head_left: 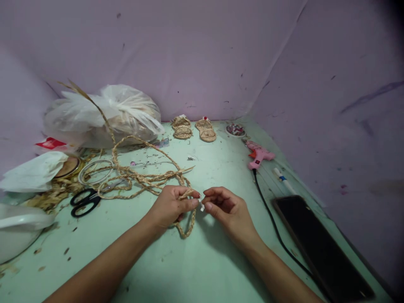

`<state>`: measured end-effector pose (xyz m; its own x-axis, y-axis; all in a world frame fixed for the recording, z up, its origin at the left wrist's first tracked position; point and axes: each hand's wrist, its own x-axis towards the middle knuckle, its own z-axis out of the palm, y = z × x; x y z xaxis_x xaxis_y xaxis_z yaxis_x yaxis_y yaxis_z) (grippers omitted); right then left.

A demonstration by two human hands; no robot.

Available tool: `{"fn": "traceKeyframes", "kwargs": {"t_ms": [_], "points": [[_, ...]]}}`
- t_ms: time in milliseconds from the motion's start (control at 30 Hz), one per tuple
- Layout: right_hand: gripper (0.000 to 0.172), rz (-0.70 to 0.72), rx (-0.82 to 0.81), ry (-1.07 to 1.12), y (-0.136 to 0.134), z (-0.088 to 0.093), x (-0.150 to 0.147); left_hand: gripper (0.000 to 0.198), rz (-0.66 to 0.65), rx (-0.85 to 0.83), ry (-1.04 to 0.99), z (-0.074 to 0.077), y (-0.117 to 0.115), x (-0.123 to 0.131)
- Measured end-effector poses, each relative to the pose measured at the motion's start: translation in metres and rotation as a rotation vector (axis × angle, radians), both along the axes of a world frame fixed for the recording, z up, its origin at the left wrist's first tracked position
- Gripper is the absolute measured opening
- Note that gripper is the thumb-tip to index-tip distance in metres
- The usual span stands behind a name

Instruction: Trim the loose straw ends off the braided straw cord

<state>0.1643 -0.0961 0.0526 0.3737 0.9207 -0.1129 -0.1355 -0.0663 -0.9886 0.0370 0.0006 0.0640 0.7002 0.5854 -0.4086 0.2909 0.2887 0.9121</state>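
My left hand (170, 205) is closed around a braided straw rope (188, 229), with thumb and forefinger pinching it near one end. A small white strip (202, 206) shows at the pinched end, between my two hands. The fingers of my right hand (229, 210) are curled, and their tips meet this white strip. What the strip is made of is too small to tell. The rope hangs in a loop below my left hand. Its longer part (142, 179) lies in loose coils to the left, and one unbraided tail (85, 94) sticks up.
Black-handled scissors (84, 203) and a white ring (94, 171) lie left. Behind stand a plastic bag (107, 113) and two small woven slippers (182, 127). At right are a bead dish (235, 130), pink glue gun (259, 154), its cord, a marker (285, 181) and a phone (322, 248).
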Motion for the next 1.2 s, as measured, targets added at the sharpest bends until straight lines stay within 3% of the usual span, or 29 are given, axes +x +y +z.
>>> {"fn": "traceKeyframes", "kwargs": {"t_ms": [433,600,700,933,1200], "points": [[0.019,-0.048,0.0,0.13,0.007,-0.005,-0.01,0.017,-0.018,0.08,0.021,0.001,-0.002,0.003],[0.022,-0.245,0.153,0.281,0.0,0.006,0.017,0.012,-0.009,0.12,0.09,-0.003,-0.002,0.003],[0.023,-0.32,0.213,0.252,-0.004,0.014,0.029,0.015,-0.009,0.112,0.078,-0.003,-0.002,0.002],[0.021,-0.148,0.185,0.127,0.002,0.001,-0.003,0.037,-0.063,0.039,-0.026,0.001,-0.002,-0.003],[0.019,-0.177,0.157,0.13,0.003,-0.007,-0.012,0.024,-0.073,0.132,0.021,0.001,-0.007,0.004]]}}
